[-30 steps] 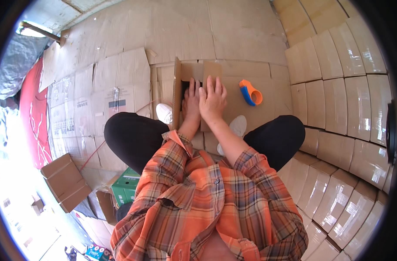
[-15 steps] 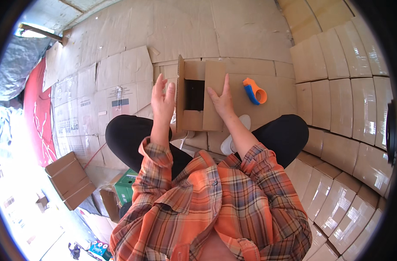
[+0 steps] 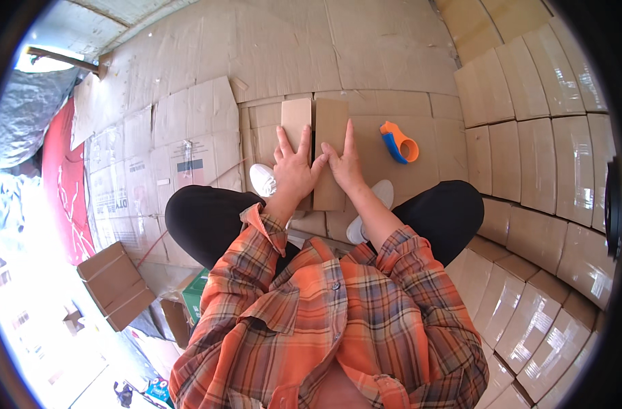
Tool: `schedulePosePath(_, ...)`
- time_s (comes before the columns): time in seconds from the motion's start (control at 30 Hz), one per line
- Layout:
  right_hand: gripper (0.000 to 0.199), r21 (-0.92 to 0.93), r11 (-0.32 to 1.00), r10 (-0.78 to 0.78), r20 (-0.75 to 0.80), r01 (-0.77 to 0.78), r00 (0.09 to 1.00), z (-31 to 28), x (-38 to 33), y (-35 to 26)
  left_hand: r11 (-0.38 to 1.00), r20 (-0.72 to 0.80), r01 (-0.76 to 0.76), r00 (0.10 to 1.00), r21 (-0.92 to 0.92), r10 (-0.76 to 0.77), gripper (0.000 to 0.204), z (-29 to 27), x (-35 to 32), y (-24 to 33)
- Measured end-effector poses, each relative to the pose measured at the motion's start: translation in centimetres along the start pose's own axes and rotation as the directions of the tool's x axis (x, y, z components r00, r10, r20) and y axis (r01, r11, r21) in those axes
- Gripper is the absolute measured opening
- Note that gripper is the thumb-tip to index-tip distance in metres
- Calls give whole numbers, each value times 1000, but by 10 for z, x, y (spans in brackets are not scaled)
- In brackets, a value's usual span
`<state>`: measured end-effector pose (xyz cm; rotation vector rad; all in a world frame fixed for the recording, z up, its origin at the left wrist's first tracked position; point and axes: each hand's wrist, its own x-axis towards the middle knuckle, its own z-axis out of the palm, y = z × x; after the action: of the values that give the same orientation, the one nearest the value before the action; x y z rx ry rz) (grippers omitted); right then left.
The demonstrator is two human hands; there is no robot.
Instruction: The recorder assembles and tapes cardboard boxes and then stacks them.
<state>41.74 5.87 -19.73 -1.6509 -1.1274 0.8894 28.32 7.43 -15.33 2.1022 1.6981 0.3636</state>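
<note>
Between my feet stands a brown cardboard box (image 3: 332, 116), its two long top flaps folded inward with a narrow dark gap between them. My left hand (image 3: 294, 169) lies spread on the left flap (image 3: 297, 112), pressing it down. On the right flap rests my right hand (image 3: 345, 167), index finger stretched forward and thumb reaching toward the gap. Both hands are open and hold nothing. To the right of the box, an orange and blue tape dispenser (image 3: 400, 143) lies on the cardboard floor.
Stacked brown cartons (image 3: 570, 150) line the right side. Flattened cardboard (image 3: 188, 136) covers the floor. At the lower left are an open carton (image 3: 117, 285) and a green box (image 3: 194, 294). My white shoes (image 3: 262, 180) flank the work box.
My left hand has moved right and folded the upright left flap over, covering the dark opening. The right hand stays on its flap, and the tape dispenser has not moved.
</note>
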Motion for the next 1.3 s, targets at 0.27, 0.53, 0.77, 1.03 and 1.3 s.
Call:
schedulePosePath(0.27, 87, -132, 991, -3, -35, -2, 999, 0, -9, -12, 989, 47, -27, 999, 148, 20, 61, 2, -1, 5)
schedulePosePath(0.53, 86, -82, 996, 33, -54, -38, 998, 1, -5, -17, 983, 56, -111, 993, 144, 104, 58, 0, 10, 2)
schedulePosePath(0.77, 85, 52, 991, 132, -181, -125, 975, -3, 17, -17, 972, 65, -156, 987, 177, 146, 55, 3, 36, 21)
schedulePosePath(1.03, 84, -27, 990, 137, -54, -139, 989, -9, 11, -25, 968, 141, -135, 984, 211, 107, 59, 2, 1, 18)
schedulePosePath(1.3, 31, -94, 911, 334, -401, -401, 853, -58, 54, 73, 963, 106, -109, 991, 247, 84, 61, -1, 2, 11)
